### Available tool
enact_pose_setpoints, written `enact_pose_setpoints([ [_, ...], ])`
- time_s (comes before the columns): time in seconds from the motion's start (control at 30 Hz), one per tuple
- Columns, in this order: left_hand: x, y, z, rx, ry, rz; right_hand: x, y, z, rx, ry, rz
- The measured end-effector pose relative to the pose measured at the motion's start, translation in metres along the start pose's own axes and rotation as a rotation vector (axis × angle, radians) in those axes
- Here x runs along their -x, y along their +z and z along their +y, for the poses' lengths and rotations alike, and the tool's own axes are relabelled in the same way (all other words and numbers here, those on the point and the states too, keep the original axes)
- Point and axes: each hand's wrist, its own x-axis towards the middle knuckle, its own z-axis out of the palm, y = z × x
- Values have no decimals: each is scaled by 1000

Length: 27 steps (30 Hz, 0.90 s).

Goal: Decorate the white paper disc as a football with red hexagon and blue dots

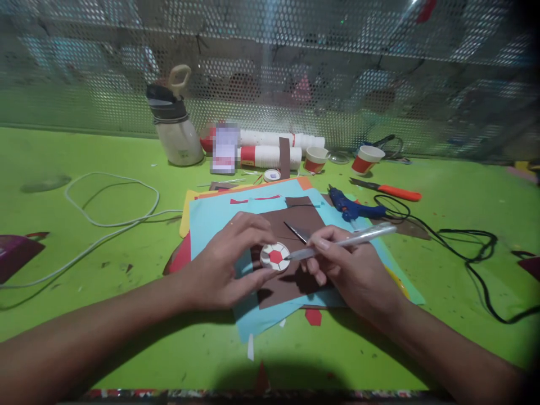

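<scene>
A small white disc (270, 262) with a red hexagon at its centre and dark lines lies over brown paper (278, 292). My left hand (236, 259) pinches the disc by its edges, thumb below and fingers above. In my right hand (346, 261) is a clear pen (367, 233), its tip touching the disc beside the red hexagon. A dark pointed blade (296, 232) also sticks out from the fingers of my right hand. Light blue sheets (211, 219) lie under the brown paper.
Behind the papers stand a bottle (179, 135), stacked paper cups (270, 157) and two single cups (316, 160). A blue glue gun (354, 208) and an orange-handled cutter (399, 192) lie at the right, with a black cord. A white cable (113, 225) loops at the left.
</scene>
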Motion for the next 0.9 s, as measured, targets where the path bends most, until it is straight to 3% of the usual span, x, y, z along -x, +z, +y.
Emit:
enact_pose_setpoints([
  [0.17, 1, 2, -7, -129, -255, -172, -8, -11, -5, 150, -152, 236],
  [0.27, 2, 13, -8, -170, -296, -252, -12, -16, -2, 241, -181, 283],
  [0.43, 1, 26, -10, -196, -333, -233, -11, -14, 1, 339, -121, 235],
  [0.67, 3, 27, -15, -86, -348, -214, -10, -14, -3, 346, -148, 200],
  [0.8, 2, 26, -14, -50, -383, -222, -12, -23, -4, 395, -217, 148],
  [0.9, -1, 26, -12, -65, -388, -229, -19, -34, -4, 594, -313, 129],
])
